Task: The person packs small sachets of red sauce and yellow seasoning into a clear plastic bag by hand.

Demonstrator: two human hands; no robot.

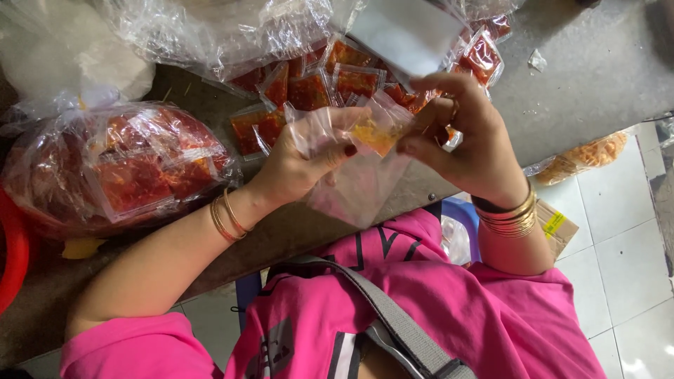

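My left hand [302, 158] grips a clear plastic bag [358, 186] by its upper edge, above the grey table's front edge. The bag hangs down towards my pink shirt. My right hand [467, 137] pinches a small clear sachet of yellow-orange filling [375, 130] at the bag's mouth, touching my left thumb. Just behind both hands lies a loose heap of small sachets with red filling [309, 91].
A large clear bag stuffed with red sachets [119, 165] lies left on the grey table [597, 77]. Crumpled plastic wrap [217, 28] and a white bag [70, 49] sit at the back. A red tub rim [12, 260] is far left. A bag of orange snacks [586, 156] and a cardboard box [556, 226] are at right.
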